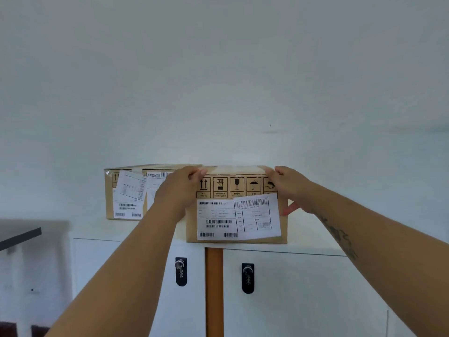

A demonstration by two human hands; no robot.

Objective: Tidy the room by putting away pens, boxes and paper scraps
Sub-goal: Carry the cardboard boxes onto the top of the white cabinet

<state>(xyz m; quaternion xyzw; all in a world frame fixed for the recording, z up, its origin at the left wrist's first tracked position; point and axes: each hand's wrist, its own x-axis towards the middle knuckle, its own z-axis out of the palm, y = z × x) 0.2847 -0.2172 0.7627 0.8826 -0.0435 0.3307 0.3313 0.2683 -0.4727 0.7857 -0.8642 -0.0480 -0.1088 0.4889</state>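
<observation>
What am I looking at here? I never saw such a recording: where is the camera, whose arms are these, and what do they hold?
There is no machine: a person works with bare hands. The one picture comes from a camera worn on the person's head, so both arms reach forward. The left hand and the right hand grip the upper corners of a cardboard box with shipping labels, at the top of a white cabinet. A second box stands beside it, to the left. Two black locks sit on the cabinet doors.
</observation>
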